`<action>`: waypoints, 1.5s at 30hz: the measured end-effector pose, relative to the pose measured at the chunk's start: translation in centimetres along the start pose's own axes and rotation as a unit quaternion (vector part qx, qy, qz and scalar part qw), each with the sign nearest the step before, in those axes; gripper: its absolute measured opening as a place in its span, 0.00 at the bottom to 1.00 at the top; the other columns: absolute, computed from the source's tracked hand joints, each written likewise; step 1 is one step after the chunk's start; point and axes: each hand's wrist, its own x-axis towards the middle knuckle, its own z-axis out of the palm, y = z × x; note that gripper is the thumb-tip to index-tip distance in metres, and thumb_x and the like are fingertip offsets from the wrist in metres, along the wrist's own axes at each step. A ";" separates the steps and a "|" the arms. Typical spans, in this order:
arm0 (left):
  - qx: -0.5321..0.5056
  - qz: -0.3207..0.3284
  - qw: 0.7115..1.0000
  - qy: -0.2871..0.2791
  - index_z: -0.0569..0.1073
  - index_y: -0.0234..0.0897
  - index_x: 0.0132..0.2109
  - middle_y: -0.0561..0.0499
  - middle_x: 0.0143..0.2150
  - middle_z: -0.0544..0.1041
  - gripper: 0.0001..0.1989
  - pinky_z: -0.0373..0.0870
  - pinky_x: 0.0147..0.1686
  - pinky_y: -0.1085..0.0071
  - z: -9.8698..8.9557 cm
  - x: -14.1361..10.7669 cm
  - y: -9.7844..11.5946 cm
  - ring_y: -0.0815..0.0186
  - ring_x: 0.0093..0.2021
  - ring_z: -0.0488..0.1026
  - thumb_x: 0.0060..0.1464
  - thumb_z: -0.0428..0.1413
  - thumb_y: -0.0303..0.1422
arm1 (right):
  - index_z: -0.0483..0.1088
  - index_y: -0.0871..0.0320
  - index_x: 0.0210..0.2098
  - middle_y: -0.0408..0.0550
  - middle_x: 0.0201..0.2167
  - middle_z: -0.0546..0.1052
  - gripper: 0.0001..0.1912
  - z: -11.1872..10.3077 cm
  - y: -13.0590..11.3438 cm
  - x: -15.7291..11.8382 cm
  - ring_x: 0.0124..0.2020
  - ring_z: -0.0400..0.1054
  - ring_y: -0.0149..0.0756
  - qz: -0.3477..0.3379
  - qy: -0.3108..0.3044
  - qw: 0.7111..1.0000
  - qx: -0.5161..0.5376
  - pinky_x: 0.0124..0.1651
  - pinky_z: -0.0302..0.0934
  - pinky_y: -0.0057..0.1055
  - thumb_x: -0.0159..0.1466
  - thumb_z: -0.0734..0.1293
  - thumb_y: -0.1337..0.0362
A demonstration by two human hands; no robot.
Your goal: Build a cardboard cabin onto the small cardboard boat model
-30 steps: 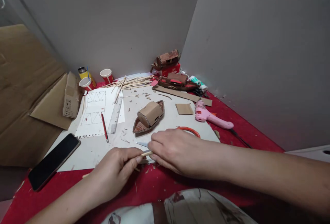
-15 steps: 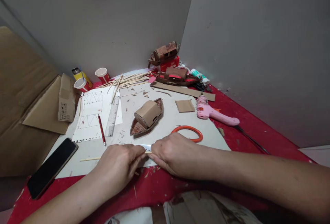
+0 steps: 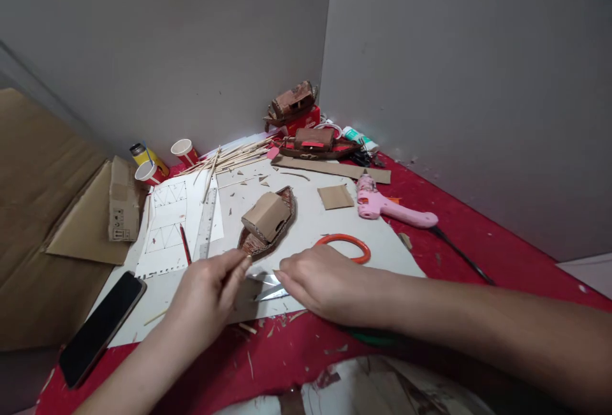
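Half a second ago your two fists nearly met over the blades, with the thin wooden stick [image 3: 155, 317] bridging them. Now your left grip [image 3: 208, 284] has pulled off toward the left and a little farther from the front edge of the bench [image 3: 478, 243], leaving a clear gap from your right grip [image 3: 320, 281]. No stick spans that gap, so the cut has probably gone through or the stick has come free of the blades; which of the two, you can't be sure from here.

Your left grip is pinched tight on the stick: its pale tip just shows at your fingertips, near the close end of the model boat [image 3: 266, 220], while the other end sticks out behind your wrist, toward the bench's near-left corner and not far from the phone [image 3: 101, 329]. Your right grip looks clamped over the middle of the orange-handled scissors [image 3: 342, 236], their blades spread on the white sheet [image 3: 310, 227] by the front edge. A small pale bit shows at those fingertips; it may be an offcut, but most of it is hidden.
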 end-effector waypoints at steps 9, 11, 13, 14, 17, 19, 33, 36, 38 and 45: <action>0.142 -0.092 0.976 0.136 0.78 0.33 0.51 0.40 0.44 0.81 0.18 0.69 0.43 0.64 -3.8 3.5 -9.7 0.54 0.44 0.77 0.62 0.47 0.34 | 0.64 0.56 0.27 0.42 0.25 0.70 0.16 0.0 0.9 -2.1 0.25 0.63 0.31 -0.074 -0.020 0.965 0.253 0.31 0.57 0.28 0.70 0.54 0.65; 0.167 -0.100 0.972 0.130 0.77 0.30 0.52 0.38 0.44 0.80 0.19 0.69 0.44 0.62 -3.1 4.9 -11.5 0.54 0.43 0.76 0.62 0.46 0.30 | 0.68 0.56 0.31 0.46 0.28 0.75 0.15 0.7 1.1 -2.2 0.28 0.68 0.35 -0.065 0.011 0.971 0.231 0.34 0.60 0.29 0.69 0.53 0.67; 0.184 -0.099 0.969 0.129 0.76 0.31 0.53 0.39 0.44 0.79 0.19 0.69 0.45 0.62 -2.6 6.2 -12.6 0.56 0.44 0.76 0.63 0.46 0.29 | 0.71 0.56 0.38 0.48 0.31 0.77 0.15 1.1 1.3 -2.3 0.32 0.71 0.37 -0.065 0.030 0.972 0.223 0.38 0.62 0.30 0.68 0.53 0.69; 0.189 -0.096 0.969 0.129 0.76 0.32 0.53 0.40 0.44 0.79 0.17 0.69 0.46 0.61 -2.5 6.7 -13.0 0.57 0.44 0.76 0.63 0.47 0.30 | 0.70 0.56 0.42 0.48 0.31 0.78 0.15 1.1 1.3 -2.3 0.33 0.72 0.37 -0.063 0.027 0.972 0.226 0.39 0.62 0.31 0.68 0.53 0.69; 0.192 -0.079 0.969 0.133 0.76 0.34 0.51 0.44 0.43 0.79 0.13 0.69 0.50 0.56 -2.7 8.2 -13.7 0.57 0.46 0.75 0.62 0.51 0.30 | 0.66 0.55 0.41 0.45 0.28 0.76 0.11 0.8 1.5 -2.1 0.28 0.69 0.36 -0.032 0.007 0.965 0.260 0.33 0.60 0.30 0.69 0.53 0.69; 0.184 -0.064 0.970 0.149 0.78 0.34 0.49 0.41 0.43 0.80 0.14 0.67 0.53 0.53 -2.8 8.9 -13.3 0.53 0.48 0.74 0.60 0.52 0.28 | 0.63 0.55 0.35 0.44 0.25 0.75 0.09 0.5 1.7 -1.8 0.26 0.66 0.34 -0.005 0.025 0.956 0.293 0.30 0.57 0.29 0.69 0.54 0.67; -0.198 0.083 0.975 -0.057 0.78 0.38 0.42 0.50 0.38 0.82 0.06 0.72 0.39 0.72 0.9 2.1 2.4 0.66 0.38 0.77 0.60 0.57 0.31 | 0.72 0.60 0.27 0.39 0.18 0.69 0.12 1.7 3.3 -1.3 0.20 0.57 0.25 -0.067 0.215 0.913 0.341 0.24 0.50 0.23 0.64 0.66 0.60; -0.290 0.017 0.952 -0.096 0.78 0.38 0.40 0.51 0.33 0.80 0.06 0.70 0.33 0.75 1.1 2.5 1.9 0.69 0.32 0.74 0.59 0.59 0.35 | 0.74 0.62 0.29 0.39 0.19 0.69 0.12 0.9 3.6 -1.6 0.21 0.59 0.25 -0.091 0.179 0.904 0.377 0.24 0.51 0.22 0.64 0.66 0.62; -0.367 -0.027 0.923 -0.115 0.79 0.37 0.38 0.51 0.31 0.79 0.07 0.69 0.31 0.76 1.3 2.6 1.6 0.70 0.30 0.73 0.57 0.61 0.36 | 0.74 0.63 0.30 0.39 0.20 0.70 0.11 0.1 3.7 -1.7 0.21 0.60 0.24 -0.111 0.139 0.904 0.390 0.25 0.53 0.21 0.65 0.64 0.64; -0.500 -0.093 0.844 -0.171 0.78 0.34 0.37 0.50 0.29 0.78 0.07 0.68 0.29 0.76 2.1 2.6 0.7 0.71 0.28 0.72 0.53 0.64 0.33 | 0.75 0.61 0.36 0.45 0.27 0.77 0.13 -0.3 3.9 -2.1 0.26 0.65 0.29 -0.142 0.102 0.955 0.239 0.31 0.55 0.26 0.68 0.59 0.69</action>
